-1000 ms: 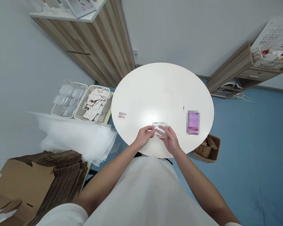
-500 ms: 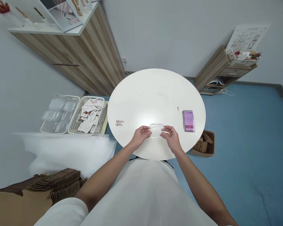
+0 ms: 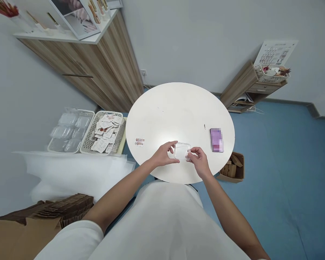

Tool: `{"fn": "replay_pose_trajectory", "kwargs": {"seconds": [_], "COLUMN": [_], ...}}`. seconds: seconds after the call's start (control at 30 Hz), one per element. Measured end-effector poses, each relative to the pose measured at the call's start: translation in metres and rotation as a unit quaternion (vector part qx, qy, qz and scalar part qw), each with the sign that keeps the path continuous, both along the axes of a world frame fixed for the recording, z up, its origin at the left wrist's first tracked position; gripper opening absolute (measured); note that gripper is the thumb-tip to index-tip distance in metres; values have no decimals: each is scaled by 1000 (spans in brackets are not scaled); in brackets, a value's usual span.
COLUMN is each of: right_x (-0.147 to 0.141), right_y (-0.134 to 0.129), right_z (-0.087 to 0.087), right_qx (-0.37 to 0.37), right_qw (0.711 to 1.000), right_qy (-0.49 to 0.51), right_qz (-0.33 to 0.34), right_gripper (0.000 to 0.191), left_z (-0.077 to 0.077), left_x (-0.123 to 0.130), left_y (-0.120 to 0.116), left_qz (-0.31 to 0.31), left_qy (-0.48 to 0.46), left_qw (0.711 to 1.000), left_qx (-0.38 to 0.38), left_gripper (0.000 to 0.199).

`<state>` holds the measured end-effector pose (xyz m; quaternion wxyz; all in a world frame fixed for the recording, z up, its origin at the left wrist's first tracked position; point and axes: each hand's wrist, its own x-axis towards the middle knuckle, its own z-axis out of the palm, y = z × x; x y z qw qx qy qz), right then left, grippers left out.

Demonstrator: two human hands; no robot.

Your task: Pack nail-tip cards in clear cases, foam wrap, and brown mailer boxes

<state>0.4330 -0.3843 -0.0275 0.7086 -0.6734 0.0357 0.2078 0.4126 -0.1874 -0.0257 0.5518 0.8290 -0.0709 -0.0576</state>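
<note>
A small clear plastic box with rounded corners is between my hands, over the near side of the round white table. My right hand grips its right edge, thumb over the face and fingers behind. My left hand spans its left end, with the index finger at the far edge and the thumb at the near edge. A small set of pinkish press-on nails lies on the table to the left. On the right lies a purple, blurred flat item with a dark edge.
Left of the table are a basket of printed cards and a bin of clear plastic boxes. White sheets and stacked brown cardboard are nearer. A carton of small boxes stands on the floor at right.
My left hand has changed from pinching the box's left side to spreading thumb and finger across its far and near edges. The box has shifted slightly right in view; the view itself moved a little.
</note>
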Motion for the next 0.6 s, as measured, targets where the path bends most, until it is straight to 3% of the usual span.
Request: {"fn": "replay_pose_trajectory", "kwargs": {"seconds": [0.07,0.23,0.3,0.43,0.6], "right_x": [0,7,12,19,24], "right_y": [-5,-22,-25,-26,-27], "right_z": [0,9,14,20,22], "right_qx": [-10,-51,-70,-86,-80], "right_qw": [999,970,954,945,948], "right_qy": [-35,-148,-177,-221,-225], "right_qz": [35,185,230,226,211], "right_gripper": [34,71,70,57,55], "left_z": [-1,0,1,1,1], "left_x": [-1,-6,-8,-11,-12], "left_y": [-1,-4,-6,-13,-20], "left_qz": [6,16,13,20,33], "left_qy": [4,41,49,57,67], "left_qw": [1000,998,997,994,990], "left_qx": [-10,-48,-66,-95,-123], "left_gripper": [78,74,74,76,79]}}
